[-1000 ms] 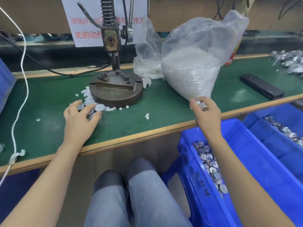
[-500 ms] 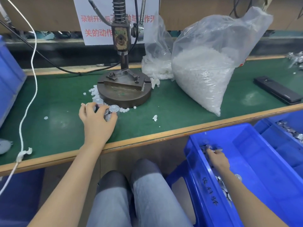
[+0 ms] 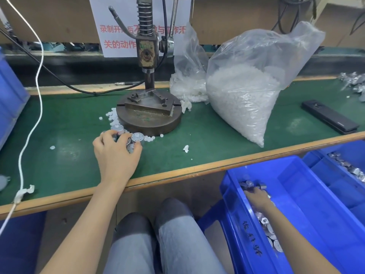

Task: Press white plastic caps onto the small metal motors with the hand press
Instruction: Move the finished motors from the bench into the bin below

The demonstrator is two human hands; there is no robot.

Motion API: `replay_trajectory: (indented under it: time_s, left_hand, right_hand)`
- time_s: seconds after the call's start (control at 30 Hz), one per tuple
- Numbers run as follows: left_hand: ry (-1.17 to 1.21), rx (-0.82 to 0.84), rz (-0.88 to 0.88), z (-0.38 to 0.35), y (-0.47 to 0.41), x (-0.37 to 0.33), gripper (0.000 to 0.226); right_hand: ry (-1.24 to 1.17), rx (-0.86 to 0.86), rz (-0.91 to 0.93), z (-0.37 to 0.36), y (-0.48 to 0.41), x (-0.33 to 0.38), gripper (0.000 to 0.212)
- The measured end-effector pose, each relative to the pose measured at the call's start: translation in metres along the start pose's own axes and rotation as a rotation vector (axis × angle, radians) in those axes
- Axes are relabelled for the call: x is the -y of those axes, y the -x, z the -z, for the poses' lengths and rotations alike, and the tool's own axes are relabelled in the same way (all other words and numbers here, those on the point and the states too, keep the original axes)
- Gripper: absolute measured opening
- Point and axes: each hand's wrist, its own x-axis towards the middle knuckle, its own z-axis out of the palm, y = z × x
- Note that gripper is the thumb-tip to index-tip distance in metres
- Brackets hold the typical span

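Resting on the green bench (image 3: 69,131) just before the round base of the hand press (image 3: 147,117), a cluster of small metal motors (image 3: 136,137) lies under the curled fingers of the left hand (image 3: 115,153), which grasps them near the bench's front edge. White plastic caps (image 3: 113,116) lie scattered at the base's left side. A clear bag (image 3: 245,95) of caps stands right of the press. Below the front edge, the right hand (image 3: 256,197) reaches among loose motors (image 3: 269,233) in a blue bin (image 3: 296,175); its grip cannot be told.
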Motion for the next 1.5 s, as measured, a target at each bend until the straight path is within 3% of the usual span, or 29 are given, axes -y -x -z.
replay_trajectory:
  time_s: [0.1, 0.3, 0.4, 0.53, 0.63, 0.7, 0.9, 1.3, 1.5]
  left_hand:
    - [0.071, -0.005, 0.033, 0.000, -0.005, 0.003, 0.028]
    - [0.359, -0.008, 0.200, 0.001, -0.012, 0.009, 0.023]
    - [0.436, -0.014, 0.282, 0.004, -0.013, 0.011, 0.023]
    - [0.528, -0.008, 0.384, 0.012, -0.016, 0.015, 0.027]
    - [0.495, -0.020, 0.367, 0.015, -0.016, 0.013, 0.028]
    - [0.503, -0.034, 0.373, 0.016, -0.015, 0.013, 0.026]
    - [0.547, -0.068, 0.384, 0.014, -0.015, 0.021, 0.021]
    - [0.519, -0.141, 0.444, 0.006, -0.017, 0.020, 0.024]
    - [0.550, -0.039, 0.392, 0.009, -0.017, 0.017, 0.033]
  right_hand:
    - [-0.033, -0.055, 0.054, 0.027, 0.014, 0.024, 0.029]
    - [0.138, -0.407, 0.208, 0.053, 0.071, 0.086, 0.030]
    - [0.089, -0.476, 0.395, 0.039, 0.110, 0.132, 0.033]
    - [0.023, -0.194, 0.907, -0.002, 0.146, 0.199, 0.012]
    - [0.172, -0.030, 1.149, -0.040, 0.155, 0.240, 0.059]
    - [0.266, -0.001, 1.230, -0.057, 0.153, 0.262, 0.074]
    - [0.521, 0.045, 1.264, -0.072, 0.128, 0.283, 0.091]
    - [0.236, -0.046, 1.330, -0.091, 0.127, 0.276, 0.059]
    - [0.335, -0.152, 1.347, -0.099, 0.132, 0.279, 0.036]
